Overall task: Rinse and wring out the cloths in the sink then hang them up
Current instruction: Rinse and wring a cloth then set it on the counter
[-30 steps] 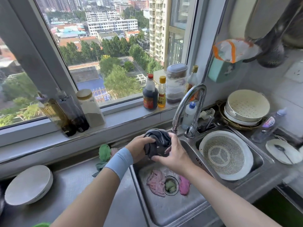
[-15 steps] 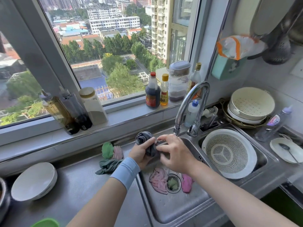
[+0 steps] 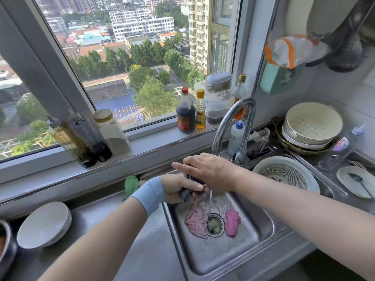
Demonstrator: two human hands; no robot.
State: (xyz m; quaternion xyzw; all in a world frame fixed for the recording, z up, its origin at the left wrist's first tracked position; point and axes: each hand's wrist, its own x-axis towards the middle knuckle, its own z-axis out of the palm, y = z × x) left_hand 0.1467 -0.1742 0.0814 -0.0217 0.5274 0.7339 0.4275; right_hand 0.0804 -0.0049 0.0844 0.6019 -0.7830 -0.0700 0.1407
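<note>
Near the middle of the frame the left hand point(image 3: 178, 188), with a pale blue wristband point(image 3: 149, 194) on its wrist, is closed around a dark grey cloth point(image 3: 187, 192) and holds it over the back left corner of the sink point(image 3: 261, 226). The right hand point(image 3: 209, 171) lies over the top of the same cloth, palm down, fingers point(image 3: 180, 165) stretched leftward and pressing on it rather than curled around it. A thin stream of water point(image 3: 210, 196) falls from under the hands into the basin. Below, on the sink floor, a pale pink cloth point(image 3: 196, 222) lies just left of the drain point(image 3: 215, 225) and a brighter pink cloth point(image 3: 232, 222) just right of it. The curved tap point(image 3: 233, 122) rises directly behind the hands. Left of the hands, on the counter against the wall, a green cloth point(image 3: 130, 184) sits bunched up. A white colander point(image 3: 284, 175) fills the second basin at the right, and an upturned white bowl point(image 3: 43, 225) rests on the counter at lower left
</note>
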